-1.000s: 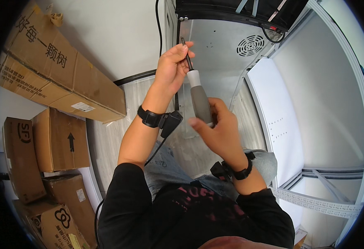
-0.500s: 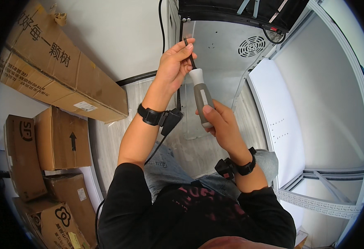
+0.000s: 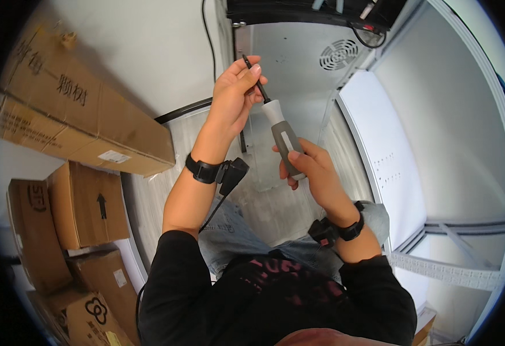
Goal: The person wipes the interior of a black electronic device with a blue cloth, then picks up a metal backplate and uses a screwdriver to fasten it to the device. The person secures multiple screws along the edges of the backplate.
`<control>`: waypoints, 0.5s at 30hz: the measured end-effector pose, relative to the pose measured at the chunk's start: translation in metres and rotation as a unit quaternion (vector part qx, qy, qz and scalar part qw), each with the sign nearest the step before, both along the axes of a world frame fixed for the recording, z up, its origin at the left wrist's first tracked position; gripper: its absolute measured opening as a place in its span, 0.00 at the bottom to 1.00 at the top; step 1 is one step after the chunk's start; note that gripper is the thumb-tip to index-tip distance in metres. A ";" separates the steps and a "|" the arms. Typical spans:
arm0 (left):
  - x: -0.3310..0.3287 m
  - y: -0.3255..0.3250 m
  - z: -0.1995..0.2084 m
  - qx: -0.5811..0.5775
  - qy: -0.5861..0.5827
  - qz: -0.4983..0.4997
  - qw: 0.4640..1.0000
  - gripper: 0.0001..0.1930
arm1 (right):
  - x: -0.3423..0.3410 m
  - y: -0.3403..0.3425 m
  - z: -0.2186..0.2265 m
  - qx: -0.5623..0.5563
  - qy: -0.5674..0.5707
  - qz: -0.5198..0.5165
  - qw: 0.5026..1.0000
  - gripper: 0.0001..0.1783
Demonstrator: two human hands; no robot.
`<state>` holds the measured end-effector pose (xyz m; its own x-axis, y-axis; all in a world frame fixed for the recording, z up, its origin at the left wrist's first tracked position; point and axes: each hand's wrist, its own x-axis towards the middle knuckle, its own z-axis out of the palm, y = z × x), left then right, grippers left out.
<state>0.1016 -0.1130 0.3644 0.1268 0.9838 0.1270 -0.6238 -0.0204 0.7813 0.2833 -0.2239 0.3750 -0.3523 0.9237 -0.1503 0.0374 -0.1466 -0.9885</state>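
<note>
A screwdriver with a grey handle [image 3: 286, 135], a pale collar and a thin black shaft is held slantwise in front of me, its tip pointing far and left. My left hand [image 3: 236, 95] pinches the black shaft near the tip between thumb and fingers. Around the lower part of the handle my right hand [image 3: 316, 170] is closed, thumb lying along it. Behind the tool stands a grey metal panel [image 3: 295, 69] with a round slotted vent [image 3: 339, 55]. The tip appears close to the panel's left edge; whether it touches anything I cannot tell.
Cardboard boxes [image 3: 99, 199] are stacked on the left, with a long carton [image 3: 131, 130] above them. A black frame [image 3: 316, 18] tops the panel, a black cable [image 3: 209, 43] hanging beside it. White shelving with a metal frame [image 3: 448, 274] stands right. Wood-look floor [image 3: 264, 216] lies below.
The screwdriver leans further: its tip has shifted left and its handle end slightly right. My right hand has moved a little right. The surroundings have shifted slightly in view. Both grips stay.
</note>
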 end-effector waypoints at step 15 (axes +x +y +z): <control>0.205 0.027 -0.063 0.010 0.078 -0.122 0.989 0.10 | 0.244 0.051 0.028 0.056 -0.248 -0.104 0.961 0.12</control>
